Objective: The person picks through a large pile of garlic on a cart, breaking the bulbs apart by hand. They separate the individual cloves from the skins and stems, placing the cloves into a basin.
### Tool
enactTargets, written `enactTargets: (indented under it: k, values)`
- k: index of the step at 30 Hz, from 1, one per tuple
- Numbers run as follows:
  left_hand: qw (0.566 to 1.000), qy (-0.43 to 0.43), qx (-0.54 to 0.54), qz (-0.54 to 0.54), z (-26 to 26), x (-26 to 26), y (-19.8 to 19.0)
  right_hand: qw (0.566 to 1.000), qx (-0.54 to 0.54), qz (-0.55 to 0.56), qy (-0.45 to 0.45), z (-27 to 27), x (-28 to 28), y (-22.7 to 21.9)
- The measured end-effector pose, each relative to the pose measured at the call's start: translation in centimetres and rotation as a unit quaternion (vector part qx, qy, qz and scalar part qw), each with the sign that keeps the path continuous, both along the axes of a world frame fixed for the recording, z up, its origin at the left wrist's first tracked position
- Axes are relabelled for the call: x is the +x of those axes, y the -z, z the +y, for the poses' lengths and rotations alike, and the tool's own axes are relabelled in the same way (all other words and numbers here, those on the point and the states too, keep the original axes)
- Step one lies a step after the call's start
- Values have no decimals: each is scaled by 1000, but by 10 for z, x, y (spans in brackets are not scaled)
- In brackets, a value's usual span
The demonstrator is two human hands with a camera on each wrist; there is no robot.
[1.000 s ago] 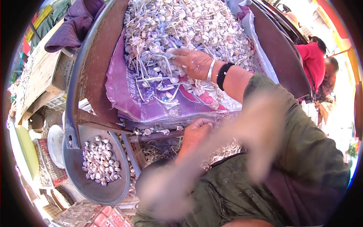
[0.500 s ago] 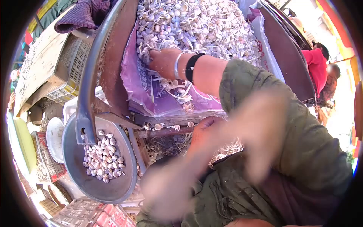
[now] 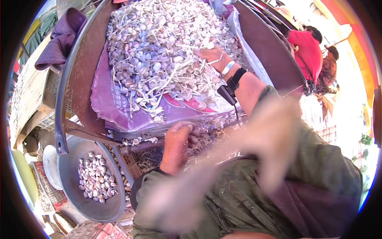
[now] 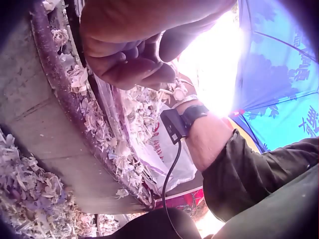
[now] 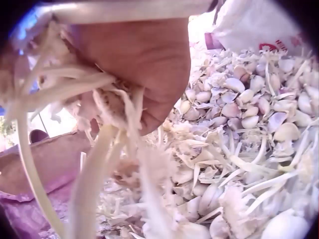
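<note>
Garlic cloves mixed with dry stalks and husks form a large heap (image 3: 159,44) on a purple printed sack (image 3: 105,99). At the heap's right side, the right hand (image 3: 215,57) grips a bunch of pale stalks (image 5: 92,174), which hang from its curled fingers in the right wrist view. Just in front of the sack's near edge is the left hand (image 3: 177,145), its fingers loosely curled. No object shows in the left hand (image 4: 134,55) in the left wrist view.
A grey basin (image 3: 71,191) with loose cloves stands at the lower left. Metal side walls (image 3: 262,40) flank the heap. Crates (image 3: 95,231) lie at the bottom left. A person in red (image 3: 308,49) is at the right, and a blue umbrella (image 4: 274,74) appears behind.
The right hand has moved from the heap's front left to its right side and now holds stalks. The left hand has turned, showing more of its fingers. The head view has shifted.
</note>
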State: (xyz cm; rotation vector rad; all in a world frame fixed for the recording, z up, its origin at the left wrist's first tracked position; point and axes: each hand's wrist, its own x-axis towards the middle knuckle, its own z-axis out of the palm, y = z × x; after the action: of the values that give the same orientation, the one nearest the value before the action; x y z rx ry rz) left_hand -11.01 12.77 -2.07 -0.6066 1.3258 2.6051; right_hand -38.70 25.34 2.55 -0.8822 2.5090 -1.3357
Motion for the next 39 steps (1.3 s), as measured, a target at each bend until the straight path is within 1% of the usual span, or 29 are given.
enactTargets:
  k: [1, 2, 3, 5, 6, 7, 8, 10, 11, 14, 15, 18, 19, 20, 21, 22, 23, 24, 26, 28, 29, 30, 32, 35, 38, 39]
  values:
    - [1000, 0, -11, -2, 1, -1, 4, 996, 22, -67, 51, 7, 14, -9]
    - [1000, 2, -22, -3, 2, -2, 6, 995, 8, -27, 97, 17, -3, 22]
    - [1000, -2, -26, -11, 3, -4, 7, 996, 34, 63, 53, 34, -7, 34]
    - [1000, -12, -25, -9, 3, -9, 7, 999, -6, 50, 2, 50, -13, 36]
    - [1000, -14, -24, -12, 5, -9, 9, 996, -72, -59, 5, 54, -8, 31]
    - [1000, -15, -22, -7, 7, -10, 11, 950, -188, -247, -32, 62, -1, 28]
    - [999, -11, -30, -8, 9, -10, 13, 858, -287, -424, -29, 69, 6, 25]
    - [999, -4, -48, -6, 14, -13, 15, 815, -340, -464, -71, 72, 29, 12]
    - [999, -2, -50, -8, 17, -13, 12, 826, -316, -455, -104, 76, 31, 10]
    - [998, 5, -62, -6, 22, -15, 19, 779, -332, -501, -178, 79, 70, -17]
    - [998, 4, -64, -5, 23, -15, 19, 779, -326, -504, -182, 80, 77, -20]
    - [998, -9, -68, 4, 28, -14, 21, 810, -314, -464, -171, 85, 107, -25]
    - [997, -23, -69, 13, 28, -13, 24, 868, -234, -402, -172, 88, 113, -19]
    - [996, -38, -72, 23, 25, -11, 25, 922, -133, -313, -184, 95, 123, -15]
    - [995, -55, -82, 27, 24, -10, 24, 910, -94, -336, -223, 97, 138, -3]
    - [993, -73, -87, 20, 21, -7, 24, 893, 10, -328, -308, 102, 148, 5]
    - [992, -92, -91, 13, 19, -6, 24, 892, 245, -166, -342, 104, 158, -13]
    - [990, -109, -93, 6, 18, -5, 25, 872, 242, -15, -426, 112, 158, 11]
    - [989, -125, -84, 6, 16, -4, 29, 893, 245, 62, -372, 114, 161, 2]
    - [987, -139, -74, 10, 14, -4, 29, 956, 180, -27, -229, 111, 143, 1]
    - [988, -139, -74, 8, 14, -3, 28, 975, 144, -72, -156, 107, 132, 2]
    - [987, -140, -73, 6, 15, -3, 27, 987, 126, -10, -104, 104, 119, 11]
    - [988, -141, -61, 8, 14, -3, 26, 990, 88, 114, -1, 96, 91, 44]
    - [990, -137, -32, 17, 9, -2, 26, 976, 163, 143, 17, 78, 68, 73]
    - [992, -124, -17, 24, 9, -2, 17, 982, 124, 145, -6, 35, 68, 87]
    - [993, -113, -12, 26, 9, -2, 17, 984, 60, 162, -27, 19, 70, 91]
